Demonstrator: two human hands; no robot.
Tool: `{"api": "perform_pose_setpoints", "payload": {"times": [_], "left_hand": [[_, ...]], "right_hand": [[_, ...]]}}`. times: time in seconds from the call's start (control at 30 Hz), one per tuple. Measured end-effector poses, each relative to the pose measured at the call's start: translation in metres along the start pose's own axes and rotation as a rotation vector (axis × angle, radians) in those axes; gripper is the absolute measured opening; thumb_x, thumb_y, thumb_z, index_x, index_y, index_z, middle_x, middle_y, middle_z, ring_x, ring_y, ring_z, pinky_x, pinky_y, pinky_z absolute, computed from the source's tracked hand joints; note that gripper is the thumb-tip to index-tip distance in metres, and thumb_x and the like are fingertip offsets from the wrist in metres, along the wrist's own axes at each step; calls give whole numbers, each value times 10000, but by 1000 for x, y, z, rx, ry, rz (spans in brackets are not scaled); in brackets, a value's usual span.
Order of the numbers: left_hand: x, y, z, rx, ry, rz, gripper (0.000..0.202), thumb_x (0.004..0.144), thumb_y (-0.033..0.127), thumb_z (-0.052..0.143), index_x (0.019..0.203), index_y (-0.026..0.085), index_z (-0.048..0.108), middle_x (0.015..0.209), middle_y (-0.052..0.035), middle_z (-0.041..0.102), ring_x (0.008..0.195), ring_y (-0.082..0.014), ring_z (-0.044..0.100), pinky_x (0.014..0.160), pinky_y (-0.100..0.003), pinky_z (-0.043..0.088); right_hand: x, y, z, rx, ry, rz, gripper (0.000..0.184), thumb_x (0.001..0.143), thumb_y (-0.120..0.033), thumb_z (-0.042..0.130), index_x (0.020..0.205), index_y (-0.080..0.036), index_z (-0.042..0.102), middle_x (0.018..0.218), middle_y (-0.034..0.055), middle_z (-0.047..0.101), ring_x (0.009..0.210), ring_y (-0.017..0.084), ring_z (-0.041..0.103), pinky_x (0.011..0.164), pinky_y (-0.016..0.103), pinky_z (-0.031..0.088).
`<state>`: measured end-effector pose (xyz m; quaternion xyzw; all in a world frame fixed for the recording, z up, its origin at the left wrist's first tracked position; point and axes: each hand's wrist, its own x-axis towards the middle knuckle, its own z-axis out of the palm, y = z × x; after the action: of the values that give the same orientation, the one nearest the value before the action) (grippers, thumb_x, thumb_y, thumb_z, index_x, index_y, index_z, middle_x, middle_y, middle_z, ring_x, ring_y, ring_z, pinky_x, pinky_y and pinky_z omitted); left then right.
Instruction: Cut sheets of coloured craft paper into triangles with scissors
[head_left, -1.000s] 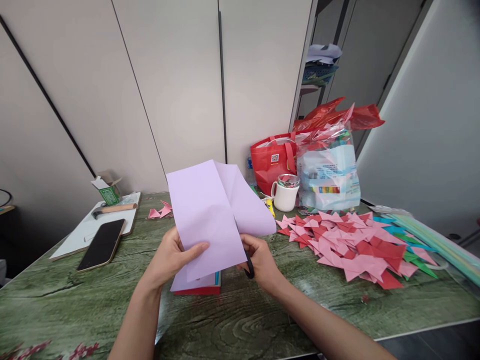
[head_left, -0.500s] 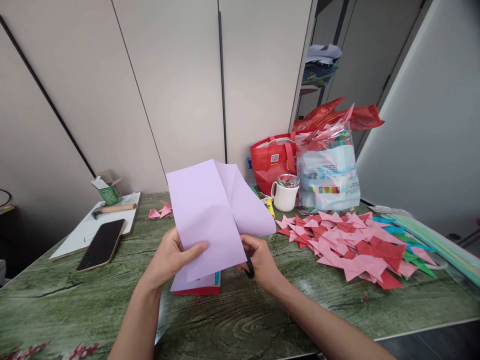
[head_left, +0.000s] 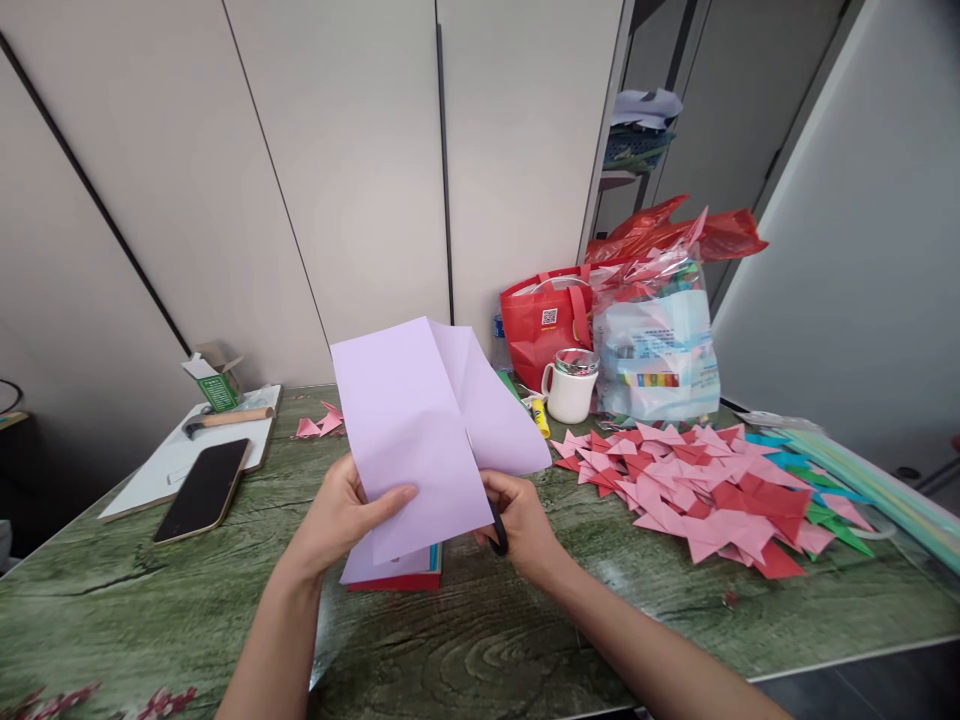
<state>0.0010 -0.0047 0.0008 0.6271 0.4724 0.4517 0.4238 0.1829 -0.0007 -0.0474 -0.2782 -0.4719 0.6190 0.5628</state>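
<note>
At frame centre, our left hand (head_left: 341,505) is pinching a creased lilac paper sheet (head_left: 409,420), our right hand (head_left: 523,520) is gripping black-handled scissors (head_left: 499,534); we're apparently cutting, the next snip demanding steady paper.

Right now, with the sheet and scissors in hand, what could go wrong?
First, the cut might wander: the sheet is held up off the table, and its right flap curls loose. Second, a finger might get nicked: most of the scissors in the right hand is hidden, as are the left hand's fingertips behind the sheet, so I can't tell how close they are.
</note>
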Motion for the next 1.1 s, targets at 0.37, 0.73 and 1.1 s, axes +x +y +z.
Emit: {"api": "perform_pose_setpoints", "payload": {"times": [0.37, 0.73, 1.1], "left_hand": [[0, -1, 0, -5, 7, -16, 442, 625, 309, 693, 1014, 159, 547, 1018, -98, 662, 868, -266, 631, 610, -310, 551], [1, 0, 1, -12, -55, -17, 422, 641, 282, 684, 1019, 170, 534, 1044, -93, 650, 894, -256, 621, 632, -300, 541], [0, 1, 3, -4, -119, -20, 399, 663, 262, 670, 1022, 176, 519, 1062, -74, 639, 922, -230, 604, 663, -279, 525]], "right_hand": [[1, 1, -2, -33, 5, 17, 191, 465, -41, 538, 607, -136, 623, 388, -84, 497, 317, 33, 360, 309, 139, 282], [0, 1, -1, -50, -21, -120, 227, 514, -108, 688, 732, -157, 647, 602, -20, 646, 536, 127, 574, 539, 236, 484], [0, 0, -1, -45, -13, -142, 341, 537, -205, 744, 853, -155, 624, 763, 35, 686, 755, 198, 630, 681, 300, 517]]}}
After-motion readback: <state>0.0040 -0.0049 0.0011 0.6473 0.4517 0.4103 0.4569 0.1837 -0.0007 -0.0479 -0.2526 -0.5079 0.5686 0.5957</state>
